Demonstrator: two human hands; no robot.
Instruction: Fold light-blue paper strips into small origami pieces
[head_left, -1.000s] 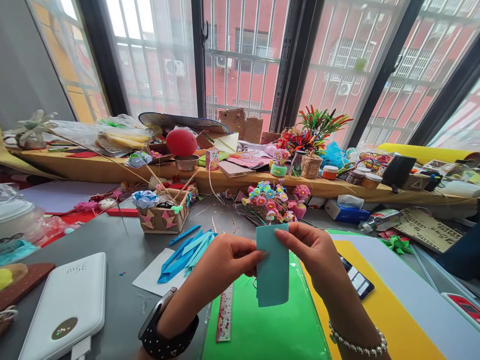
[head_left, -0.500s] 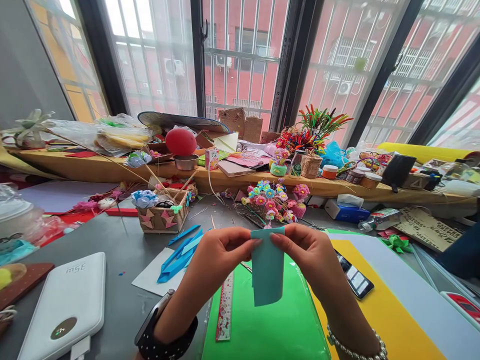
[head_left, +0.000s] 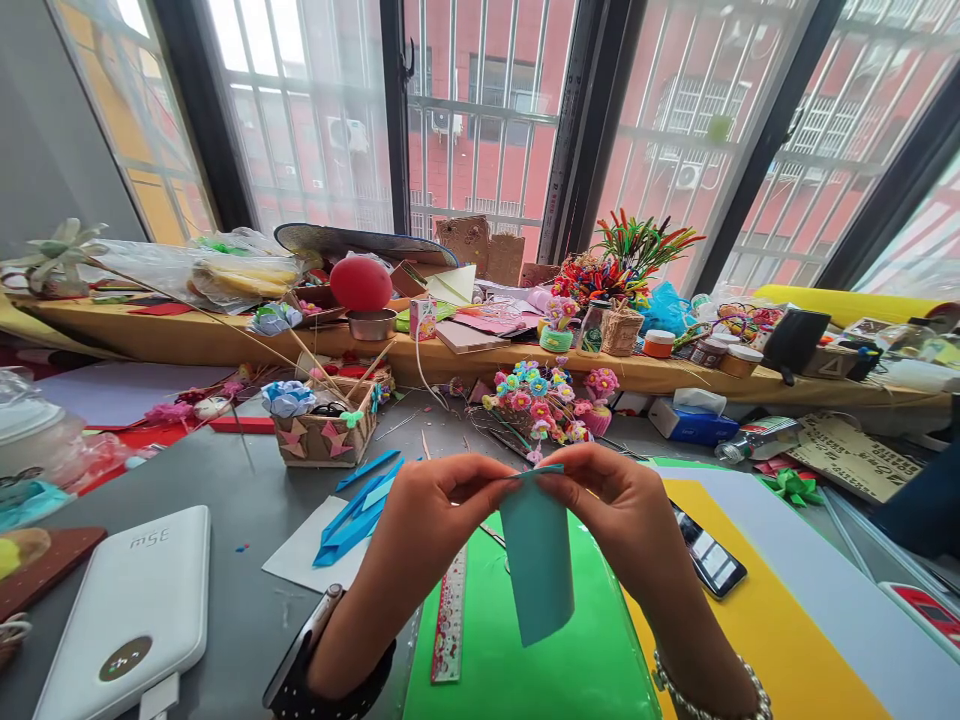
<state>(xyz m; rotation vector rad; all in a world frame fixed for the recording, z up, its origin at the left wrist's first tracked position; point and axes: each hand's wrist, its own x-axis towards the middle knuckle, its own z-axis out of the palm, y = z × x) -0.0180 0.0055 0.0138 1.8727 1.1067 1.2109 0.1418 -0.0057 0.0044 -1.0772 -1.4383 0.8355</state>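
A light blue paper strip [head_left: 537, 560] hangs down, slightly curved, over a green sheet [head_left: 540, 670]. Its top left corner is pinched between the thumb and fingers of my left hand [head_left: 454, 505]. My right hand [head_left: 611, 495] pinches the top right part of the same paper. Left of the paper, a printed ruler [head_left: 450, 620] lies on the green sheet. Folded blue paper strips [head_left: 352, 525] rest on a white sheet [head_left: 289, 555] beyond my left forearm.
A white power bank [head_left: 135, 600] lies at the left. A phone [head_left: 709, 550] rests on yellow paper [head_left: 780, 620] at the right. Behind my hands stand crocheted flowers [head_left: 540, 395] and a cardboard basket [head_left: 326, 435], with a cluttered shelf [head_left: 465, 360] beyond.
The light blue paper's lower end has swung down and slightly right, and its top edge is now tilted and seen more edge-on. Both hands keep their pinch.
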